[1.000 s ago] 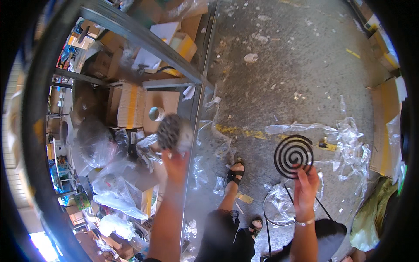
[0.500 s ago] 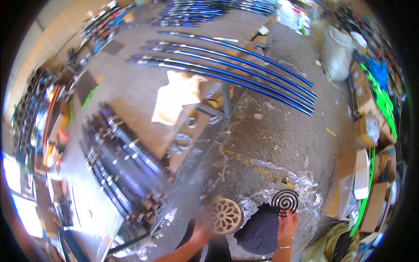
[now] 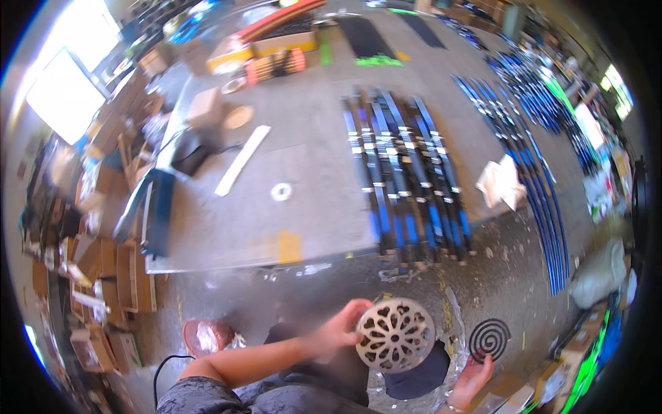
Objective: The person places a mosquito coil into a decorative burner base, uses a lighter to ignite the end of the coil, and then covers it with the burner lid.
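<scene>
My left hand (image 3: 345,328) grips the edge of a round metal disc with petal-shaped cut-outs (image 3: 396,336), like the cover of a mosquito-coil holder. It is held up in front of my body, its face turned toward me. To the right, my right hand (image 3: 476,376) pinches a dark spiral mosquito coil (image 3: 490,341) at its lower rim. A small reddish spot shows on the coil's right edge. Below and between the hands is a dark rounded cloth-like thing (image 3: 418,376), partly hidden by the disc.
Ahead stands a large grey table (image 3: 317,228) bearing bundled black-and-blue poles (image 3: 407,172), a white strip (image 3: 243,160), a white ring (image 3: 281,192) and a cardboard box (image 3: 205,108). Longer blue poles (image 3: 541,214) lie at right. A reddish basin (image 3: 207,337) and open cartons (image 3: 131,276) are at left.
My view has swung left, bringing the table's left part and the cartons in. Both hands still hold the disc and the coil; the disc's cut-outs now show more sharply.
</scene>
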The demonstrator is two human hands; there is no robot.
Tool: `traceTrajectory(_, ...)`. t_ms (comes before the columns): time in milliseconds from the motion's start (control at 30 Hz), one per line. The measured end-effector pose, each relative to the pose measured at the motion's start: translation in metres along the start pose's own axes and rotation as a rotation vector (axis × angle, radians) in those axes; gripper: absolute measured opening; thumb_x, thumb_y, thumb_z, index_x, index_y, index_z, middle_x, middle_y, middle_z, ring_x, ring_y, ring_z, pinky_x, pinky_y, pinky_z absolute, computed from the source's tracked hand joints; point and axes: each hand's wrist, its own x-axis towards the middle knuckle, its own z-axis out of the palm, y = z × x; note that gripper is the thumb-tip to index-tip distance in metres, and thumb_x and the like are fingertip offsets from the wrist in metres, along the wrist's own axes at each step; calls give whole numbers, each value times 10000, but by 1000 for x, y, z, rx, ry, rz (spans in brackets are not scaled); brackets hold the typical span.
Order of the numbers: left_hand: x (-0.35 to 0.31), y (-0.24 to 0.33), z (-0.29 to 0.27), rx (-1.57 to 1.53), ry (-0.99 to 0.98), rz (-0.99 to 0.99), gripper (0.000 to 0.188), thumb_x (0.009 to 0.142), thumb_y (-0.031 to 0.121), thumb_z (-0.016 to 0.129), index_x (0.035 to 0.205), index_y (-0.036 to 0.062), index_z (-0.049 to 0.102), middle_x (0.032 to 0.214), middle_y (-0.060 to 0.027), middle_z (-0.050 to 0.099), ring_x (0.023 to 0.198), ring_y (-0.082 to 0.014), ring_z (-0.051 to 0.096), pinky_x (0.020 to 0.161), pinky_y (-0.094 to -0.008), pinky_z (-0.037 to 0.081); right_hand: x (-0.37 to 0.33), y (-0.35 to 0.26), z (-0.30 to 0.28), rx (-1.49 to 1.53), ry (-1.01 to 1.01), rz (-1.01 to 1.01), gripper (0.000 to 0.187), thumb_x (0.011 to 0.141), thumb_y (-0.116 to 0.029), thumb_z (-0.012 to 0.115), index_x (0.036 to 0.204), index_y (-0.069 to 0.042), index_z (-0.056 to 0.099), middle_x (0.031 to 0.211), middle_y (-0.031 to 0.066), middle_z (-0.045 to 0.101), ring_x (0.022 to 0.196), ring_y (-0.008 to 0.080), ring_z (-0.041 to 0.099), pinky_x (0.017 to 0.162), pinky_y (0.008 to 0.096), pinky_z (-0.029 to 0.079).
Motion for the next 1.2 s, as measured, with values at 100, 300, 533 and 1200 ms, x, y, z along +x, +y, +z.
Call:
traceTrajectory(100,-65,50,-63,-7,190,151,716,700,33,606,1348,68,303,1288,-109,442,1262,-222,407,1061,-381,356,-15,5,79,-2,-121,2,232,922,-235,571,1021,-30,615,923,48,636,867,130,568,814,303,447)
traceTrajectory(300,-197,82,-209,-46,666,406,734,717,164,695,1340,64,320,1258,-111,491,1213,-231,464,1008,-386,400,-109,62,251,177,-391,294,140,915,-140,564,1017,-47,583,969,74,646,893,182,608,838,350,492)
traceTrajectory(533,-308,93,-256,-67,675,433,748,704,191,709,1335,61,329,1247,-121,489,1190,-224,467,1002,-384,396,-201,87,354,114,-611,471,182,921,-174,554,1037,-39,593,982,83,653,897,188,623,783,342,513)
traceTrajectory(1200,-574,86,-428,-531,1160,910,627,752,-33,501,1344,20,300,1253,-159,503,1173,-270,523,978,-412,450,-335,46,691,112,-1364,271,249,980,-164,483,1122,5,599,1070,125,668,987,199,635,938,376,491)
